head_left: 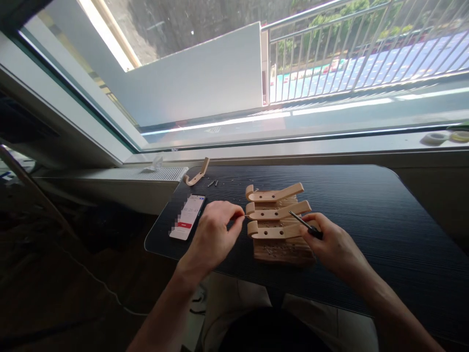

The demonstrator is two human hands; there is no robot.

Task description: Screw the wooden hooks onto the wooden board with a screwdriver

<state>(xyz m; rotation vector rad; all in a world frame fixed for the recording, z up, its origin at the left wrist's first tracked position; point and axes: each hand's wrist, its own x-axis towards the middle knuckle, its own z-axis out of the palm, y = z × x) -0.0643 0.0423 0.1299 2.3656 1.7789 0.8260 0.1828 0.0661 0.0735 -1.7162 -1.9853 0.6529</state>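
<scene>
My left hand is closed in a pinch beside the curled ends of the hooks, on a tiny thin piece that looks like a screw, mostly hidden by the fingertips. In my right hand is a screwdriver with a black handle, its shaft pointing up and left over the hooks. Three pale wooden hooks lie side by side on a rough wooden board: a far hook, a middle hook and a near hook. Each has two dark holes. Many small holes or marks dot the board.
Another wooden hook rests at the black table's far left corner, with a few screws nearby. A lit phone lies left of my left hand. Beyond the table are a sill with tape rolls and a large window.
</scene>
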